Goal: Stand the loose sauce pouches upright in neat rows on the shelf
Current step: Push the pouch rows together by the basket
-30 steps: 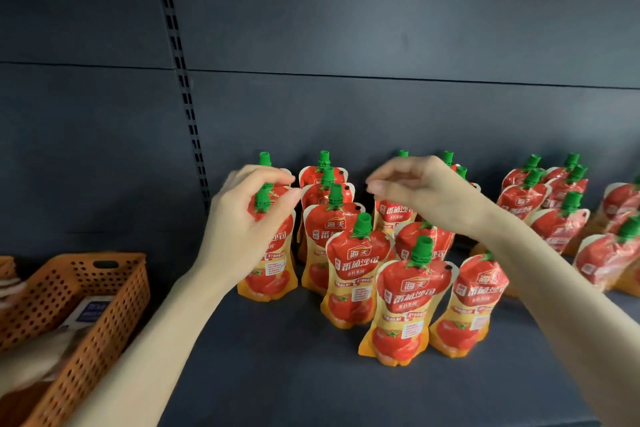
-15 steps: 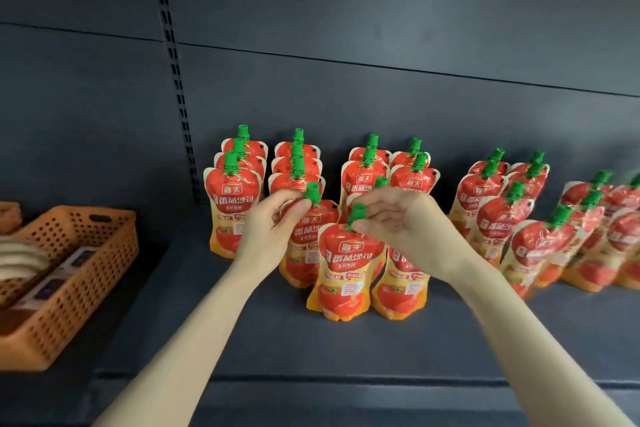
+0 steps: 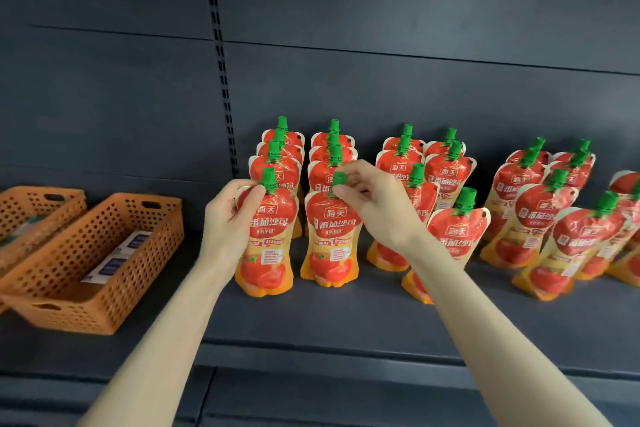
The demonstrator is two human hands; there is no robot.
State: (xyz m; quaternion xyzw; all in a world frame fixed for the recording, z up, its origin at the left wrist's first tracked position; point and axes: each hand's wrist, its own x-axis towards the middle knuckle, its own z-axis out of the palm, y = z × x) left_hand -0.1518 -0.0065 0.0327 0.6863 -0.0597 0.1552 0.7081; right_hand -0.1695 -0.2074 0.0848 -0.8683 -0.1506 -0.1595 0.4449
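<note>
We are pinching the left front pouch (image 3: 266, 236) at nine o'clock with our left hand (image 3: 230, 215); our right hand (image 3: 377, 204) fingertips are clamping the neighbouring pouch's cap (image 3: 338, 180).

The right hand (image 3: 377, 204) and wrist hide most of two pouches (image 3: 450, 236) right of the front pouch (image 3: 330, 236). Far right of it, blurred pouches (image 3: 627, 218) run off the edge. Left, a second basket (image 3: 38, 204) is cut off; the packets (image 3: 114, 260) in the near basket (image 3: 104, 288) are unreadable.
</note>
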